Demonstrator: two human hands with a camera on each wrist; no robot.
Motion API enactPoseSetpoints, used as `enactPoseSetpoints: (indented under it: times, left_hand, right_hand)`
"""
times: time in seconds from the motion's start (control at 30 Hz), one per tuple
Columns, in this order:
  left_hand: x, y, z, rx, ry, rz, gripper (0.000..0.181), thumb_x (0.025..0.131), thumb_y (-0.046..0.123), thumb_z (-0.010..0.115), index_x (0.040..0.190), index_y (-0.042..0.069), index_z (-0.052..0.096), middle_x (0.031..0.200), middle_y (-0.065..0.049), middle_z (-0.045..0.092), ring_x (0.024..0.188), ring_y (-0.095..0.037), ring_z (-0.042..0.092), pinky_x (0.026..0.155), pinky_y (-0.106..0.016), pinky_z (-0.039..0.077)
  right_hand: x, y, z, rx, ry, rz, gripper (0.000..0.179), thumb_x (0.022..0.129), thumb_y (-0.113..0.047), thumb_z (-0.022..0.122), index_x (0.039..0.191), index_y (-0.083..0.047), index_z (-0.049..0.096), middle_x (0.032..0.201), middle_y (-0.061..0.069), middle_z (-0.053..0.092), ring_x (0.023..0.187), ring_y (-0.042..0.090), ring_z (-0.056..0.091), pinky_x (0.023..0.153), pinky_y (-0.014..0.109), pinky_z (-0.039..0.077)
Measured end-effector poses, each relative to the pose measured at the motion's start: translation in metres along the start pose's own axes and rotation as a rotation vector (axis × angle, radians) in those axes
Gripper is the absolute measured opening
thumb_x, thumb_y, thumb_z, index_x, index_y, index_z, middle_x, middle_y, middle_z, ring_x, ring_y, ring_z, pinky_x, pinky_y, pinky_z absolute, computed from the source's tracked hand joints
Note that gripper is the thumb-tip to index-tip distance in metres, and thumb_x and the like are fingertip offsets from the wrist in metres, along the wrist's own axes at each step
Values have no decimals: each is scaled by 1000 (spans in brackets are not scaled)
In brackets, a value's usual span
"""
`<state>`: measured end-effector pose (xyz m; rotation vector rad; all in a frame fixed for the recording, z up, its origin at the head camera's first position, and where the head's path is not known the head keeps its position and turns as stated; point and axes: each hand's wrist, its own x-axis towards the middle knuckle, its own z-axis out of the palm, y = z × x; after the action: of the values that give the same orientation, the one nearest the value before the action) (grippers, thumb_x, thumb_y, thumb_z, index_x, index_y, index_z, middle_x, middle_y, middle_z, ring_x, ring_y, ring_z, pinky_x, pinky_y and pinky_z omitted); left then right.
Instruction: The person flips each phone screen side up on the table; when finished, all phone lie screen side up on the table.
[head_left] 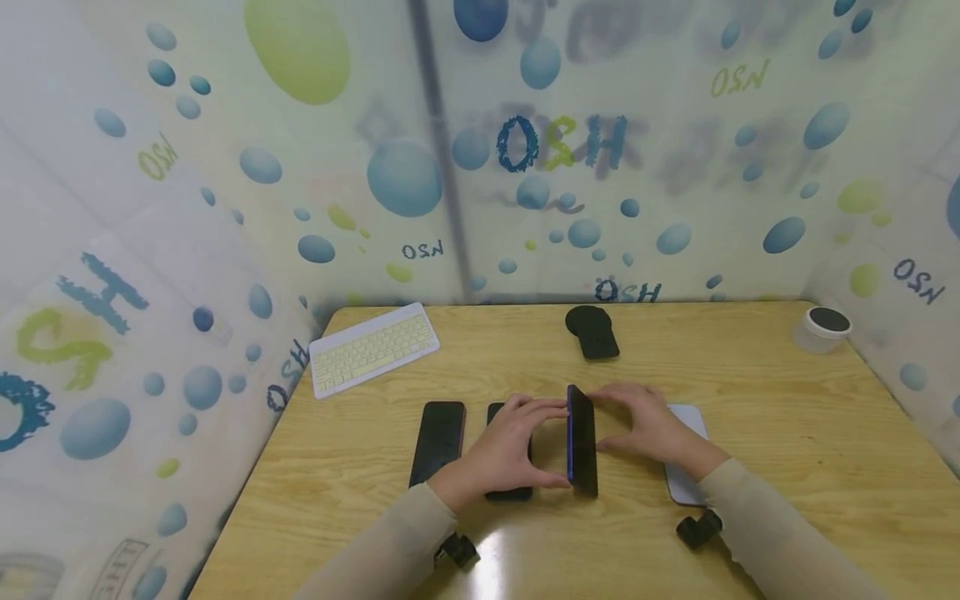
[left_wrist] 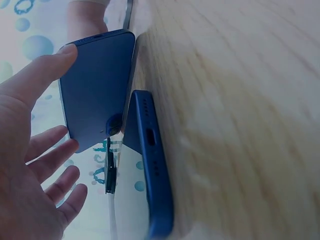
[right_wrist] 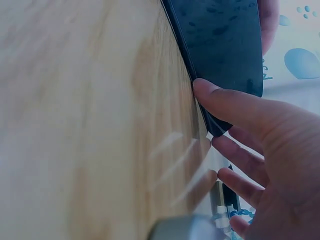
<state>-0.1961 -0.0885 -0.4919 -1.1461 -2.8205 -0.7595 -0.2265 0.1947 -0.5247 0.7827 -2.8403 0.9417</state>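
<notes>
A dark smartphone [head_left: 582, 442] with a blue frame stands on its long edge on the table, its black screen facing right. My left hand [head_left: 513, 450] holds it across its ends; the thumb is at the near end and the fingertips reach the far end. On the screen side, my right hand [head_left: 647, 421] touches it with thumb and fingertips near the far end, its fingers spread. Partly under my left hand lies another phone [head_left: 510, 493], with its port end seen close in the left wrist view. A third dark phone [head_left: 438, 433] lies to the left.
A pale, flat, phone-shaped object [head_left: 681, 479] lies under the right wrist. Farther back are a white keyboard [head_left: 375, 350] at left, a black charger-like pad [head_left: 592, 332] in the middle and a white round tub with dark top [head_left: 821, 332] at right. Patterned fabric walls [head_left: 645, 167] border the table.
</notes>
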Motion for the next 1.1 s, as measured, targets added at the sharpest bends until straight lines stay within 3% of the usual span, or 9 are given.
enactPoseSetpoints:
  times: [0.63, 1.1]
  left_hand:
    - [-3, -6, 0, 131, -47, -22, 92, 68, 58, 91, 144, 19, 58, 150, 3, 57, 126, -18, 45, 108, -38, 42]
    - [1, -3, 4, 249, -154, -91, 94, 66, 63, 91, 144, 20, 59, 148, 3, 59, 129, -19, 46, 110, -39, 42]
  right_hand:
    - [0, -4, -9, -21, -95, 19, 72, 74, -36, 94, 137, -14, 68, 139, 12, 65, 134, 43, 53, 109, 68, 31]
    - [4, -3, -13, -3, -121, -28, 71, 73, -35, 94, 136, -12, 69, 138, 8, 66, 133, 38, 56, 107, 67, 35]
